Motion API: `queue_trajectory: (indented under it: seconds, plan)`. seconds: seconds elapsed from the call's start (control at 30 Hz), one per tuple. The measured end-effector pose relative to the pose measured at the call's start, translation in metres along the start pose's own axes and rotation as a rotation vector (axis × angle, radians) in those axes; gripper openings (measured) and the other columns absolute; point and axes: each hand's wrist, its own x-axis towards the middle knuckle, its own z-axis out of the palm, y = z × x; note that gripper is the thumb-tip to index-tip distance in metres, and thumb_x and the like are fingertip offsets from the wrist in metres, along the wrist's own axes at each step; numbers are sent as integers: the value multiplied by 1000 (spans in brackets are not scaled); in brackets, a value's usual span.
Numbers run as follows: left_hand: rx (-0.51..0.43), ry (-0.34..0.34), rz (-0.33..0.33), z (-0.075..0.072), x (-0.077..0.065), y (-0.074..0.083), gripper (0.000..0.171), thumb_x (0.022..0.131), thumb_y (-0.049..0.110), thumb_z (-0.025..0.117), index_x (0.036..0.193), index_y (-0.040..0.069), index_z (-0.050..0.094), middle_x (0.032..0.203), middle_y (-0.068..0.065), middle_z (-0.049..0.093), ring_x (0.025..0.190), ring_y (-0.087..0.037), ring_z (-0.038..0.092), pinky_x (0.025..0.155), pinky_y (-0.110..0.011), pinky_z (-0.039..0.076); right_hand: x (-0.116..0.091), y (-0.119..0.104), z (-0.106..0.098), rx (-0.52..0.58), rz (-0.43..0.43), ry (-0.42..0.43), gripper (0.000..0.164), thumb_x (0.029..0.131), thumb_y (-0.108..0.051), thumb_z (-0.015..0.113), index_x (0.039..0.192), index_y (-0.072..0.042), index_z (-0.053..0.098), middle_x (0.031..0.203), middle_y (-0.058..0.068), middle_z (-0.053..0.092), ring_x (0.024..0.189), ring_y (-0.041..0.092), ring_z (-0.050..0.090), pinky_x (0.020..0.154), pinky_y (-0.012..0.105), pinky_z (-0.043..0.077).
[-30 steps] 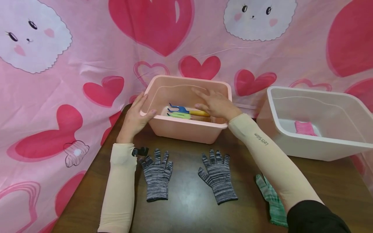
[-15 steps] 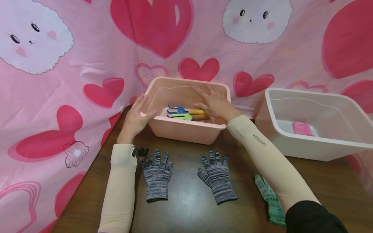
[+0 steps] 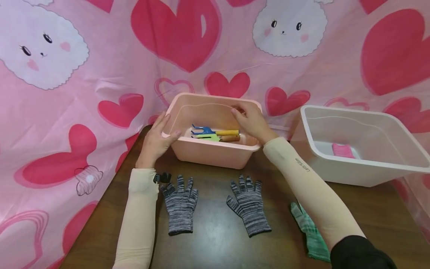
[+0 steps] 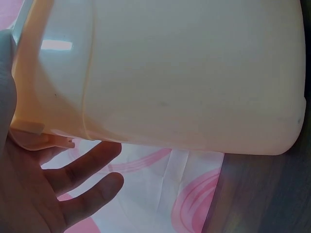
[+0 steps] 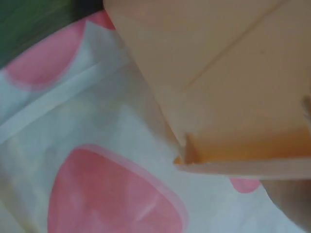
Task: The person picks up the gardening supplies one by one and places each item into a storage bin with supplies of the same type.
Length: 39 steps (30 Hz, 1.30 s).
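My left hand [image 3: 155, 140] holds the left end of a pink plastic bin [image 3: 208, 149], thumb over the front rim and fingers along the outer side. In the left wrist view, fingertips [image 4: 109, 184] show beside the bin wall. My right hand [image 3: 252, 121] is over the bin's right end, thumb and forefinger drawn close together, no object visible in them. A blue hand rake [image 3: 226, 132] with a yellow handle lies on the bin's floor. In front of it is a light-green garden tool [image 3: 209, 138] with a brown wooden handle.
Two grey striped gloves [image 3: 180, 209] [image 3: 250, 209] lie flat on the brown table [image 3: 215, 250]. A green glove [image 3: 312, 235] lies partly under my right forearm. To the right stands a white bin [image 3: 352, 173] with a pink cloth item [image 3: 342, 150] inside. A printed pink backdrop hangs behind.
My right hand's fingers, spread over the bin before, have drawn together, and the tool handles show more fully. The left hand stays at the rim. The head view has shifted slightly.
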Motion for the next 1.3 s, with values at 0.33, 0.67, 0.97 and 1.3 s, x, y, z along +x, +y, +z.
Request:
queue_trajectory:
  seconds: [0.33,0.67,0.97,1.3]
  plan:
    - [5,0,-1,2,-1,0,91,86,68,64,159,22,36,166,4,22,149,-31,26,116,-58,24,-31,-14,-14,-94,50,-78,30,102,-21,59,124,-3,68,113,11,67,104,28,59,96,48,49]
    - [0,8,4,-2,-2,0,86,89,56,69,158,17,37,166,0,24,149,-31,26,117,-57,24,-61,-13,-32,-191,14,-21,29,99,-22,62,121,-4,70,109,13,66,95,32,58,84,48,48]
    - [-5,-4,-22,-1,-3,1,93,87,68,64,159,19,34,166,1,22,148,-33,25,116,-60,23,-88,-12,-42,-303,64,-72,41,98,-26,65,131,-3,64,126,18,58,119,37,51,103,57,40]
    - [-20,-16,-26,-1,-2,4,92,87,66,65,160,21,32,167,1,20,150,-32,23,116,-62,22,-120,-4,-48,-304,138,-129,65,98,-38,64,151,-7,43,149,19,43,139,39,36,111,62,31]
